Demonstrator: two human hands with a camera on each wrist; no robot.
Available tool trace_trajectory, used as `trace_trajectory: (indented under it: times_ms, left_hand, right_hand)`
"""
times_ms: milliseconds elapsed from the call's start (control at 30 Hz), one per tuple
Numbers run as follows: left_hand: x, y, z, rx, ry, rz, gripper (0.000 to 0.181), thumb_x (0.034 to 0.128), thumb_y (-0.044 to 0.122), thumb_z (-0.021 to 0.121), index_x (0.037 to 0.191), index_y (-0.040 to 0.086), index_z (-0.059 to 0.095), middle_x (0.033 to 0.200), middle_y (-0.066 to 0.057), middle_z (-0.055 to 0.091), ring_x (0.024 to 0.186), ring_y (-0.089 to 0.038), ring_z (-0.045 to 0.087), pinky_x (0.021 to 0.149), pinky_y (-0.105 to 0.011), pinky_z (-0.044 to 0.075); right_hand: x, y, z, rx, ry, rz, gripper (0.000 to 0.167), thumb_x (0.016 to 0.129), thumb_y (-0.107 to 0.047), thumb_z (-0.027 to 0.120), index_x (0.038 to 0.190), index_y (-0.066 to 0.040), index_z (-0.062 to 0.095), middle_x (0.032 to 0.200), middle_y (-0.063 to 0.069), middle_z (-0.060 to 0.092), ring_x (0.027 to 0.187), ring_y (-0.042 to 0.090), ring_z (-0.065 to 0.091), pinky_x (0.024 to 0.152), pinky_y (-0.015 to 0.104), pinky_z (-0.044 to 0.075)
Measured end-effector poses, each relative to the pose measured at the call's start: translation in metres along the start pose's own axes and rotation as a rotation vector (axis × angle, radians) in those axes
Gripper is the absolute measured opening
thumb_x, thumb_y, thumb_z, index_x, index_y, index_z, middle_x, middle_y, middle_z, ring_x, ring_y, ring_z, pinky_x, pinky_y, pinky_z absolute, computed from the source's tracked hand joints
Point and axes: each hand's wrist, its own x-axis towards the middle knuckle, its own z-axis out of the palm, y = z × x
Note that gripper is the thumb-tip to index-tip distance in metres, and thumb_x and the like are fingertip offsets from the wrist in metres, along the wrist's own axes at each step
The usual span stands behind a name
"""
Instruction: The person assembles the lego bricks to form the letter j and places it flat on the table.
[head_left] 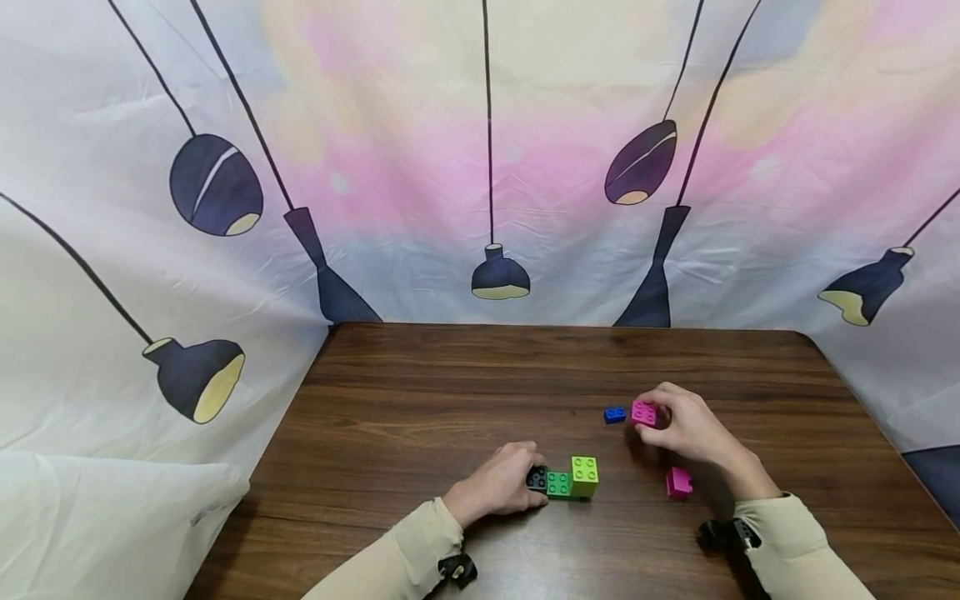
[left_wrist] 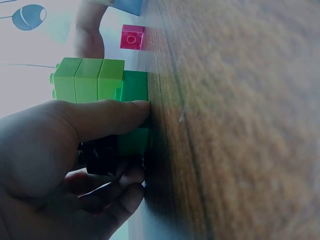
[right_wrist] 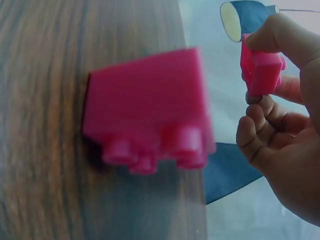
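Cloth (head_left: 420, 167) printed with hanging lamps (head_left: 500, 277) backs the dark wooden table (head_left: 450, 375). Both hands are curled round blocks: the left hand (head_left: 501, 482) grips the black end of a joined assembly (head_left: 558, 484) of black and green pieces resting on the table, while the right hand (head_left: 688, 427) pinches a pink block (head_left: 643, 412), just beside a small blue block (head_left: 614, 415) in the head view. Another pink block (head_left: 678, 482) lies on its side, nearer the person.

Lettering: none legible to me. No text, label, brand, number or sign I can read from any of my three views.
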Motion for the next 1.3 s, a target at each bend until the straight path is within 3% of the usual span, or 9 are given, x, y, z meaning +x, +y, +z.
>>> trace_trajectory:
  times_ms: [267,500,900,1300]
  left_hand:
    - [0.0,0.0,0.001,0.002,-0.002,-0.009,0.035,0.0746,0.028,0.084,0.103,0.01,0.073,0.087,0.007,0.056,0.074,-0.002,0.049,0.064,-0.014,0.044]
    - [0.001,0.001,0.0,-0.002,-0.005,-0.009,0.034,0.0745,0.027,0.084,0.102,0.01,0.073,0.085,0.007,0.055,0.072,-0.002,0.047,0.063,-0.014,0.043]
    - [0.0,0.0,0.0,0.002,0.003,0.004,0.026,0.0736,0.026,0.085,0.092,0.013,0.073,0.079,0.01,0.05,0.066,0.0,0.044,0.057,-0.013,0.039]
    - [0.001,0.0,0.0,0.01,-0.002,-0.002,0.028,0.0746,0.027,0.084,0.095,0.012,0.073,0.082,0.009,0.051,0.068,-0.001,0.046,0.058,-0.014,0.041]
  right_hand:
    - [0.002,-0.013,-0.001,0.019,0.03,-0.119,0.031,0.069,-0.019,0.082,0.098,-0.014,0.071,0.088,-0.009,0.059,0.068,0.005,0.048,0.056,0.019,0.041]
    - [0.003,-0.023,0.0,0.066,-0.005,-0.128,0.031,0.07,-0.019,0.082,0.099,-0.015,0.071,0.085,-0.011,0.062,0.066,0.004,0.052,0.055,0.018,0.044]
    - [0.003,-0.039,0.006,0.098,0.02,-0.253,0.031,0.068,-0.014,0.08,0.097,-0.011,0.07,0.087,-0.01,0.064,0.068,0.007,0.055,0.058,0.016,0.044]
    - [0.002,-0.053,0.006,0.141,-0.02,-0.265,0.03,0.07,-0.016,0.08,0.098,-0.013,0.069,0.089,-0.013,0.061,0.07,0.008,0.055,0.058,0.026,0.049]
